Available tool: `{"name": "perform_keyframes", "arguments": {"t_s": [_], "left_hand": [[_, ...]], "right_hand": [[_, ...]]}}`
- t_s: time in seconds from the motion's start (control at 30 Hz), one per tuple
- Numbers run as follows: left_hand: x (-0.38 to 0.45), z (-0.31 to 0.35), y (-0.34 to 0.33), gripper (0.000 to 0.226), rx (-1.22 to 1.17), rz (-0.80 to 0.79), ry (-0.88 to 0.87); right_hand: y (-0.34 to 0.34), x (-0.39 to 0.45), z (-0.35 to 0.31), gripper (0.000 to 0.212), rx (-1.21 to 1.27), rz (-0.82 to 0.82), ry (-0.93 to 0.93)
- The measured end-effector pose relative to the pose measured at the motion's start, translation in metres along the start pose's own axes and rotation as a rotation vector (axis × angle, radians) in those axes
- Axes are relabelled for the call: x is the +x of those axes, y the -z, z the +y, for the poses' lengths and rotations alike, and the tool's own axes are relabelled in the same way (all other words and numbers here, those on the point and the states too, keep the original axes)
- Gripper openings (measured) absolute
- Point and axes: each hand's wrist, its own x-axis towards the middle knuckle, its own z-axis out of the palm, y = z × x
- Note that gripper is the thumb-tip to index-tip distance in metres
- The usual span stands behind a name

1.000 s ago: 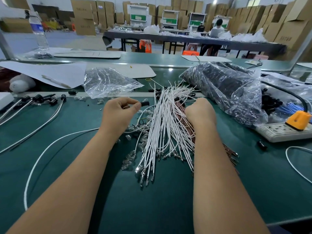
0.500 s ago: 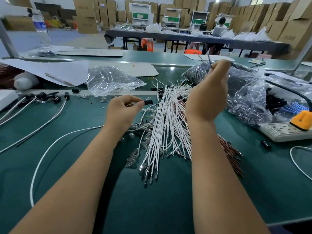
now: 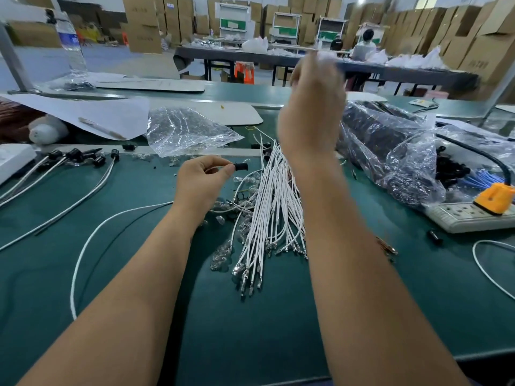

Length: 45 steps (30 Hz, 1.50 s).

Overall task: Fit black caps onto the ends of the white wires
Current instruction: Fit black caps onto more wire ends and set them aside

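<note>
A bundle of white wires [image 3: 267, 207] with metal terminals lies fanned out on the green table [image 3: 139, 274]. My left hand [image 3: 200, 182] pinches a small black cap [image 3: 241, 166] just left of the bundle; a long white wire [image 3: 83, 246] loops away from under that wrist. My right hand [image 3: 312, 107] is raised high above the bundle's far end, blurred, its fingertips bunched on a thin white wire that barely shows. Several wires fitted with black caps [image 3: 75, 156] lie at the far left.
A plastic bag of black parts [image 3: 390, 140] sits at the right, a crumpled clear bag [image 3: 184, 129] behind my left hand. Small glass bulbs [image 3: 223, 252] lie by the bundle. A power strip [image 3: 471, 215] with an orange plug [image 3: 494, 195] and a loose black cap [image 3: 434, 236] are at right.
My right hand rose from the wire bundle to well above it, drawing a thin wire upward. My left hand stayed in place, still pinching the black cap.
</note>
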Motion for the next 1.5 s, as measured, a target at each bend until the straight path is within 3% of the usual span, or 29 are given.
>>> {"name": "perform_keyframes", "arguments": {"t_s": [0.13,0.2,0.33,0.67,1.07,1.23,1.5], "left_hand": [[0.001,-0.001,0.001,0.004,-0.07,0.031,0.028],[0.004,-0.002,0.001,0.003,-0.082,0.064,0.021],[0.008,-0.004,0.0,0.005,-0.143,0.1,0.035],[0.007,-0.002,0.008,0.012,-0.123,0.04,0.074],[0.006,0.003,0.009,0.014,-0.079,-0.032,0.048],[0.007,0.002,0.012,0.015,-0.088,0.007,0.079],[0.008,0.002,0.012,0.012,-0.086,-0.01,0.055]], "right_hand": [[-0.029,-0.049,-0.002,0.021,0.223,-0.3,-0.208],[-0.039,-0.067,0.005,0.021,0.329,-0.371,-0.292],[-0.041,-0.07,0.011,0.03,0.441,-0.388,-0.376],[-0.032,-0.069,0.009,0.019,0.609,-0.313,-0.548],[-0.036,-0.073,0.007,0.016,0.561,-0.428,-0.298],[-0.033,-0.069,0.012,0.016,0.57,-0.256,-0.401],[-0.031,-0.068,0.01,0.016,0.578,-0.285,-0.353]]}}
